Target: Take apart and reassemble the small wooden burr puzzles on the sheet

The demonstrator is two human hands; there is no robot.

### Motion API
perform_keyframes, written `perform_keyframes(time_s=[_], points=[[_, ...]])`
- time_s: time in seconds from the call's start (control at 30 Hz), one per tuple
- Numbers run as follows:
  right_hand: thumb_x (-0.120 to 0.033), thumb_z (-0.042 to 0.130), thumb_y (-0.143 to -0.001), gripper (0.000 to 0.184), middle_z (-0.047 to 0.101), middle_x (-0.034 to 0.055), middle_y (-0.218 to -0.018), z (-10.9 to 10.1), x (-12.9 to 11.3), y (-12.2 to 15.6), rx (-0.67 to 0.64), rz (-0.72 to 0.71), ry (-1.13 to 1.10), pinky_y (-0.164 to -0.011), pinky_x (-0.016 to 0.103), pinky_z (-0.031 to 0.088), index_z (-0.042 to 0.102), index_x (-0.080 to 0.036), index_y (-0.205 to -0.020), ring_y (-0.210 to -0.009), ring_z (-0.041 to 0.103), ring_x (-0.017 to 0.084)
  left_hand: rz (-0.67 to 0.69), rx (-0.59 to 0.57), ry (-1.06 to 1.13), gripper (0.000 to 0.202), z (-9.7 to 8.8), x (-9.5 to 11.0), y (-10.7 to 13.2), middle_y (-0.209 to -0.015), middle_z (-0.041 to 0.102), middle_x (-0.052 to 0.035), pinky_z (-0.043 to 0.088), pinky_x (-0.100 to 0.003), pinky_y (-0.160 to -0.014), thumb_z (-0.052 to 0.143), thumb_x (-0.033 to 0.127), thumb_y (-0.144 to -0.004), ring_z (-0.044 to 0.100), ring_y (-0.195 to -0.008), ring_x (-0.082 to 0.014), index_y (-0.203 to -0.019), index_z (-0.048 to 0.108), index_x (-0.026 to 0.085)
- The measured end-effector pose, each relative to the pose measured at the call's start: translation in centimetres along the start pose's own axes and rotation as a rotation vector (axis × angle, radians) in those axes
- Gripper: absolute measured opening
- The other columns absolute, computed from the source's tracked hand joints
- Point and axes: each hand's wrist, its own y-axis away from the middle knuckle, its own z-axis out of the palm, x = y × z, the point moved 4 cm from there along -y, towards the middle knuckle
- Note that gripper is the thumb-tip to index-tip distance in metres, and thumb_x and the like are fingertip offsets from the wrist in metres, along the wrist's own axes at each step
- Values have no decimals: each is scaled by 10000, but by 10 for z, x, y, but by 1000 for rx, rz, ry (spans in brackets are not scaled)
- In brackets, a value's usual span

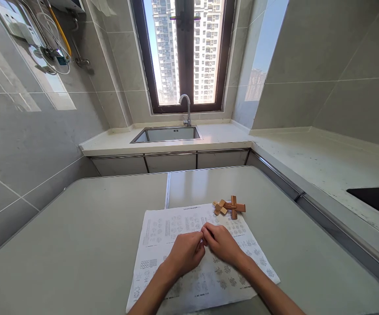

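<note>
Both of my hands rest close together over a printed instruction sheet (163,232) lying on the grey table (78,245). My left hand (186,252) has its fingers curled and its fingertips meet those of my right hand (222,243), which is also curled. Whatever they pinch between them is hidden. Two wooden burr puzzles (229,207), one pale and one darker brown, sit side by side at the sheet's far right corner, a short way beyond my right hand.
A white countertop (229,133) with a steel sink (168,134) and tap (187,109) runs under the window ahead. The counter continues along the right wall, with a black hob (378,201). Tiled wall stands on the left.
</note>
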Motion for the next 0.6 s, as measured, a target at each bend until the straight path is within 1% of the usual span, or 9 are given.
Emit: perform_keyframes(time_s=[0.13,0.5,0.57,0.6], points=[[-341,365,-1074,380,699,4,-702,0,0,1,4,-2,-10,-647,280,380,539,-234,-752,-657,634,194,2,0,1,145,-1,1,0,-751,672,10,364,-257,-618,487,90,-850,621,-673,-174,-849,543,224],[-351,374,-1071,393,697,-3,-681,0,-1,2,29,2,-39,-632,277,384,540,-235,-734,-639,630,188,-5,-10,-2,162,-1,1,0,-755,689,9,377,-258,-618,493,85,-852,634,-674,-177,-870,582,219],[-373,385,-1066,405,682,-1,-662,-1,0,1,67,23,-31,-625,283,379,547,-237,-721,-625,614,190,-10,-14,3,185,-1,1,0,-756,696,13,385,-255,-626,497,81,-849,642,-680,-178,-900,603,223],[-389,392,-1062,410,668,0,-647,-3,2,0,108,39,-24,-619,287,373,551,-238,-716,-613,599,191,-11,-14,8,201,-1,1,0,-758,701,16,390,-254,-633,499,78,-849,646,-685,-178,-921,613,228]])
